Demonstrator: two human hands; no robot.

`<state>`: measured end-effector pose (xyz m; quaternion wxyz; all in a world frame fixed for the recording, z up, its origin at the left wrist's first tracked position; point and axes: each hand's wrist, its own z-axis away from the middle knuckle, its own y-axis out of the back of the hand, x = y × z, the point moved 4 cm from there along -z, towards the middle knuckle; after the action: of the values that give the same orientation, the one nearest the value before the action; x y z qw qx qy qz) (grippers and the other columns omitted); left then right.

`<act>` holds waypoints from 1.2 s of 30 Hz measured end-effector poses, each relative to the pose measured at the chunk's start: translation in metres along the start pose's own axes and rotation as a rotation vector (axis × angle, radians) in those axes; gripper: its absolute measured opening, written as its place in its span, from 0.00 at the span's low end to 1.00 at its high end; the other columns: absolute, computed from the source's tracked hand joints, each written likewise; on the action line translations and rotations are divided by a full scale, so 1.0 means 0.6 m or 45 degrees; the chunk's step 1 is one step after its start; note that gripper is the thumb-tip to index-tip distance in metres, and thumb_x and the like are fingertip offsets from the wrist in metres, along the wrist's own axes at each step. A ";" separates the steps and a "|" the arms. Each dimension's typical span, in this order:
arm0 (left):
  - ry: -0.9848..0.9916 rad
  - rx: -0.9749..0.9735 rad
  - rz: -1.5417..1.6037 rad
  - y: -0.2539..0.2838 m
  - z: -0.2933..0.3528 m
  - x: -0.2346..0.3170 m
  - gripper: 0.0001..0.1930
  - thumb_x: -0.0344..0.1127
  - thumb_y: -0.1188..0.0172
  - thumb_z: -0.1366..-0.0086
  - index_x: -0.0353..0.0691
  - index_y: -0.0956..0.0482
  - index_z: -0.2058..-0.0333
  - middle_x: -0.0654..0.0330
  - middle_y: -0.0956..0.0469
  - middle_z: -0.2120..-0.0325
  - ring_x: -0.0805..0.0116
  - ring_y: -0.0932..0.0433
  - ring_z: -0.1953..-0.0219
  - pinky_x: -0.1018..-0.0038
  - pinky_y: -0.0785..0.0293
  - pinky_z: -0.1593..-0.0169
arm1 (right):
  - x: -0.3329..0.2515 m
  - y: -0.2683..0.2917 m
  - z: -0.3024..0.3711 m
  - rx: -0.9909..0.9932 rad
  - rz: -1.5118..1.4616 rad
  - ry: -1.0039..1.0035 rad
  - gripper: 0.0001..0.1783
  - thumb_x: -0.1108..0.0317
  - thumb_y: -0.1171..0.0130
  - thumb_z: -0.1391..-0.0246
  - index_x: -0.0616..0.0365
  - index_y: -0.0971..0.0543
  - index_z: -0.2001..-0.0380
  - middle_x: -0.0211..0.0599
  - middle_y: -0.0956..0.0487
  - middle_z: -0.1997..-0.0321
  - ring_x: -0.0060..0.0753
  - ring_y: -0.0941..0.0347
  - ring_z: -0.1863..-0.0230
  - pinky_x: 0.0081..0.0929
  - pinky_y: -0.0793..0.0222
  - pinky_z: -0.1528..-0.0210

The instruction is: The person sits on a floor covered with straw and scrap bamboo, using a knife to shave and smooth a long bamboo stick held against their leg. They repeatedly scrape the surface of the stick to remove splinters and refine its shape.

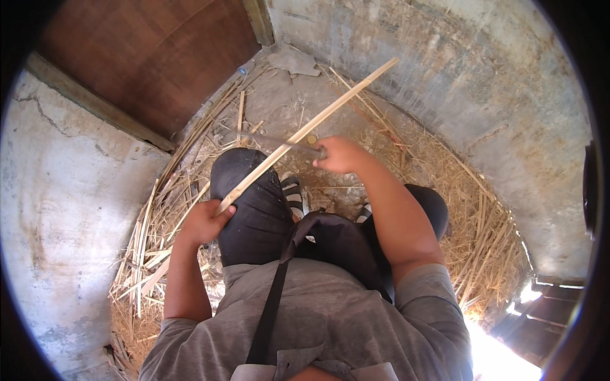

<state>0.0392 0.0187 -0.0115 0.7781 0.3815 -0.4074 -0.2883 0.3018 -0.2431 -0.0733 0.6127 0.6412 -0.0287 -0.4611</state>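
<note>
The left hand (206, 220), its thumb uppermost, is curled around the near end of a long pale strip (318, 120), beside the left thigh; the grip hides that end. The right hand (338, 154) is closed around the handle of a thin-bladed tool (267, 138), and most of the handle is covered. The blade is blurred; it points left and crosses the strip near its middle, but whether they touch is hard to tell.

The left arm is bent, its forearm running up from the lower left. The right forearm reaches forward, slanting inward from a bent elbow.

The strip's long axis runs diagonally, up and to the right, above the left knee (238, 168), its far end free in front of the wall (495, 82). Below are striped footwear (292, 193), partly hidden by the legs, and a floor (276, 95) littered with straw and strips (489, 270). The fisheye's dark rim cuts off the corners.
</note>
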 end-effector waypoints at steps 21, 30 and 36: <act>-0.079 0.031 -0.044 -0.004 -0.004 -0.004 0.28 0.58 0.39 0.33 0.33 0.22 0.72 0.40 0.22 0.76 0.37 0.22 0.68 0.53 0.28 0.62 | 0.069 0.023 0.008 0.224 -0.073 -0.281 0.31 0.51 0.31 0.50 0.61 0.19 0.47 0.55 0.18 0.49 0.57 0.23 0.44 0.44 0.27 0.42; -0.068 0.037 -0.062 0.002 0.000 0.002 0.28 0.58 0.38 0.34 0.33 0.22 0.72 0.40 0.21 0.76 0.36 0.22 0.68 0.53 0.28 0.62 | -0.047 -0.007 0.016 -0.133 0.066 0.038 0.28 0.52 0.31 0.49 0.58 0.18 0.49 0.55 0.17 0.53 0.58 0.22 0.48 0.46 0.26 0.44; -0.088 0.061 -0.080 0.002 0.004 0.005 0.28 0.58 0.38 0.34 0.33 0.22 0.72 0.40 0.22 0.76 0.35 0.22 0.69 0.52 0.27 0.63 | -0.016 0.007 0.010 -0.113 0.000 0.024 0.32 0.49 0.31 0.49 0.60 0.20 0.47 0.56 0.18 0.50 0.58 0.22 0.47 0.46 0.27 0.43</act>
<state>0.0388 0.0164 -0.0084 0.7447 0.4024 -0.4285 -0.3160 0.2948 -0.2428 -0.0636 0.6408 0.6177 -0.0024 -0.4559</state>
